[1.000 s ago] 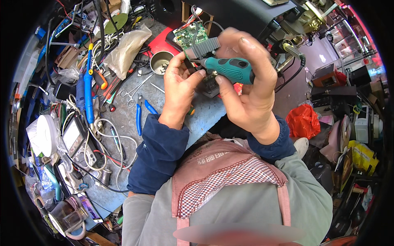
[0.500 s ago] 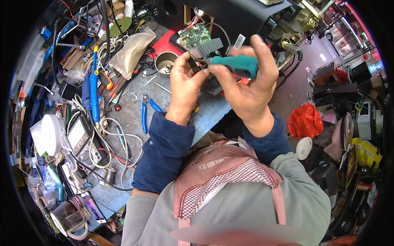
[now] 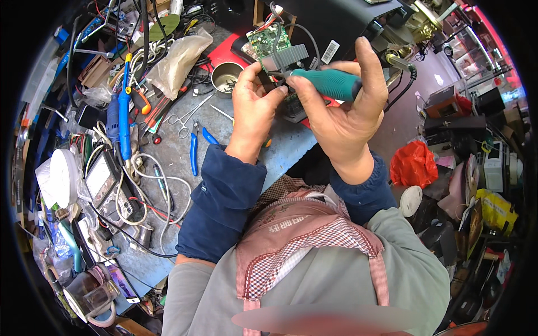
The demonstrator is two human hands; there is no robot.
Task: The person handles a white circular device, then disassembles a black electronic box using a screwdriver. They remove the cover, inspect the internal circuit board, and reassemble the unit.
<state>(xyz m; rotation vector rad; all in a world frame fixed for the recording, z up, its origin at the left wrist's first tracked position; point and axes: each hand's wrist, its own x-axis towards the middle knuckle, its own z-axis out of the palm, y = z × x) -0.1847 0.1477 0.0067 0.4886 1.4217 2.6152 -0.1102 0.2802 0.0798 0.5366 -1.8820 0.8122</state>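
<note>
My left hand (image 3: 252, 112) grips a dark part (image 3: 265, 82) of an electronic assembly with its thumb and fingers. A green circuit board (image 3: 269, 40) with a grey finned heatsink (image 3: 290, 55) and cables sits just beyond it. My right hand (image 3: 350, 115) holds a teal screwdriver (image 3: 327, 84) nearly sideways, its shaft end toward the dark part, near my left thumb. The screwdriver's tip is too small to make out. A metal bowl (image 3: 227, 78) of small dark pieces is beside my left hand, with scissor-like forceps (image 3: 184, 131) and blue cutters (image 3: 194, 151) nearer me.
A crowded workbench (image 3: 168, 162) carries a blue tool (image 3: 124, 112), cables, a plastic bag (image 3: 174, 67), a phone (image 3: 120, 280) and a glass mug (image 3: 89, 291). A large black casing (image 3: 342, 25) stands behind the board. A red bag (image 3: 413, 163) and clutter lie at the right.
The screwdriver has turned in my right fingers, and my index finger has risen. The circuit board and heatsink appear slightly higher and further right, with a white barcode label now showing beside them.
</note>
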